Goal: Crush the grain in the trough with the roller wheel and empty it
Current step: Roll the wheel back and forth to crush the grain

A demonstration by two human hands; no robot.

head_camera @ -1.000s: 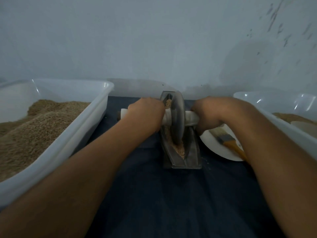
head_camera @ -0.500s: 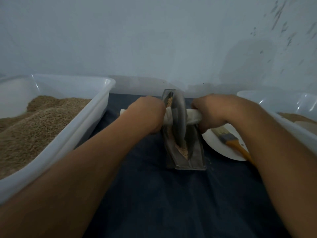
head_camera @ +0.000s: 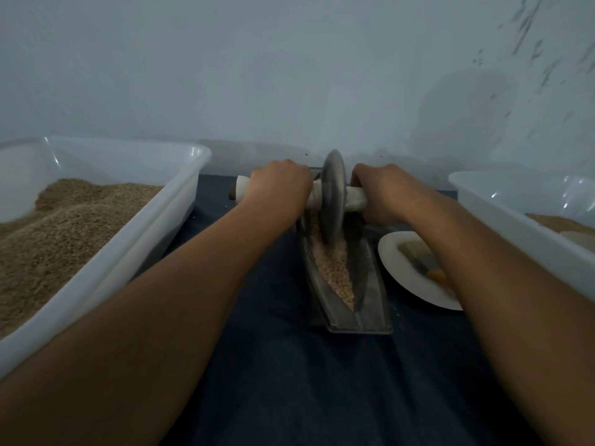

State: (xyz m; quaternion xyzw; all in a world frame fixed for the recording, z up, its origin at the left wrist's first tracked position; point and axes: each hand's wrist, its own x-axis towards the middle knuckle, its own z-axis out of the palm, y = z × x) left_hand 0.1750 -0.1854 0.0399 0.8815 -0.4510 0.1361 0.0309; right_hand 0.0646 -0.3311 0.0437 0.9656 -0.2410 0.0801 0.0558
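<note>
Crushing step in hand: left hand [head_camera: 278,188] and right hand [head_camera: 378,191] each grip the roller wheel [head_camera: 333,201] axle, wheel standing in the trough [head_camera: 370,284] at 12 o'clock, grain [head_camera: 335,272] nearer; next, probably roll back toward 6 o'clock.

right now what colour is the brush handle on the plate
Orange-yellow brush handle, seen in the head view.

Grey metal roller wheel [head_camera: 333,201] on a whitish handle [head_camera: 354,201], tan grain [head_camera: 333,272] in a grey trough [head_camera: 370,304]. Dark blue cloth [head_camera: 289,381] underneath; at 3 o'clock a white plate [head_camera: 396,272] with an orange-handled brush [head_camera: 418,257].
</note>
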